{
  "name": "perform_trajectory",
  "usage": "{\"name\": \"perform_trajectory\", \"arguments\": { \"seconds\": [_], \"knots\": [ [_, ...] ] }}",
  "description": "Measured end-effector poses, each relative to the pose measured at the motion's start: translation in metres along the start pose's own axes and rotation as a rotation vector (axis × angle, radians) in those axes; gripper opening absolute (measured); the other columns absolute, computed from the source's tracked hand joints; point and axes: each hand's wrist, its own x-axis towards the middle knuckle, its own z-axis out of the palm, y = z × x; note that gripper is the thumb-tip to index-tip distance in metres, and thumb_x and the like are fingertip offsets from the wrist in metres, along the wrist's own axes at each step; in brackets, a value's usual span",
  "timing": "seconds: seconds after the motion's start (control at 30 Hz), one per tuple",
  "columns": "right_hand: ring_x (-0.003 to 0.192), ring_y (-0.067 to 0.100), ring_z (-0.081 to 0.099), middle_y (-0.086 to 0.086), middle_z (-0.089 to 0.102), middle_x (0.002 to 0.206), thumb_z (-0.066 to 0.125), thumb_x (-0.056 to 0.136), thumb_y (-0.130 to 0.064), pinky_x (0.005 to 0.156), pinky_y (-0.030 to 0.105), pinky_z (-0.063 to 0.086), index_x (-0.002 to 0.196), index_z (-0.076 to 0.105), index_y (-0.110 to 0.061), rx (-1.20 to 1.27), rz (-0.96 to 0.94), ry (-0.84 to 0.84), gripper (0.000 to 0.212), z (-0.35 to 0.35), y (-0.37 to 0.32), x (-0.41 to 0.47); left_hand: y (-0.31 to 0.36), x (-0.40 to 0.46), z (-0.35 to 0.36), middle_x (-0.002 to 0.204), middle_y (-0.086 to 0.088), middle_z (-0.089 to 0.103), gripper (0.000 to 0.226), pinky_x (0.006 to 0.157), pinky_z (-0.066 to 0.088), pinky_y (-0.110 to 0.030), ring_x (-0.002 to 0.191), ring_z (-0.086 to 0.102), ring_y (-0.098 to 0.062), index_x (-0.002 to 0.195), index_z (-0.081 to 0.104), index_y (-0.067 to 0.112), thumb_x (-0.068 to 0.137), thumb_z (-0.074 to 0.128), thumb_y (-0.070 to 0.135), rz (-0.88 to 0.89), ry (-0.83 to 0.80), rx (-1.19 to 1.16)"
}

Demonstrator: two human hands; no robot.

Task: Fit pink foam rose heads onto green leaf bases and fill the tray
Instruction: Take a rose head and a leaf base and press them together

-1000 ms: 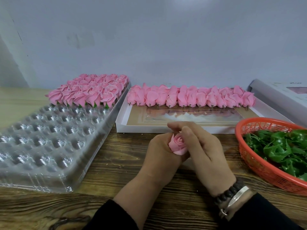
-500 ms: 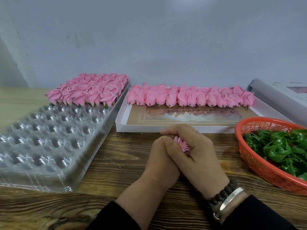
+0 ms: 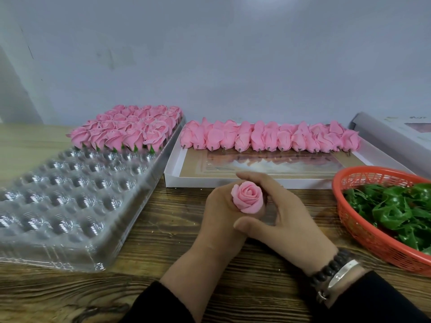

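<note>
Our left fingers (image 3: 218,201) curl round the rose (image 3: 247,196), right hand (image 3: 282,213) cupping it loosely, bloom up; the tray (image 3: 77,206) lies left, nearer the left hand (image 3: 221,217).

No text, label, brand, number or sign can be read. A white box (image 3: 394,134) at the far right carries faint dark marks on its top face, too blurred and small to make out.
</note>
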Motion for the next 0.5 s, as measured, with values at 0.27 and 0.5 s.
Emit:
{"name": "perform_trajectory", "arguments": {
  "seconds": [0.27,0.5],
  "knots": [
    [0.095,0.000,0.061,-0.019,0.068,0.091,0.039,0.087,-0.042,0.085,0.021,0.046,0.095,0.072,-0.024,-0.067,-0.197,0.289,0.038,0.020,-0.012,0.000,0.002,-0.004,0.009,0.067,0.004,0.068,0.029,0.062,0.054,-0.022,0.070,0.066,-0.005,0.073,0.065,0.012,0.087,0.045,-0.004,0.047,-0.096,0.178],
    [0.105,0.001,0.060,-0.023,0.067,0.104,0.042,0.091,-0.033,0.098,0.025,0.044,0.098,0.071,-0.032,-0.153,-0.091,-0.030,0.029,0.005,-0.011,0.004,0.005,-0.004,0.008,0.089,0.005,0.055,0.027,0.067,0.048,-0.015,0.070,0.052,0.005,0.105,0.054,0.015,0.089,0.046,-0.005,-0.142,-0.180,0.237]
  ]
}}
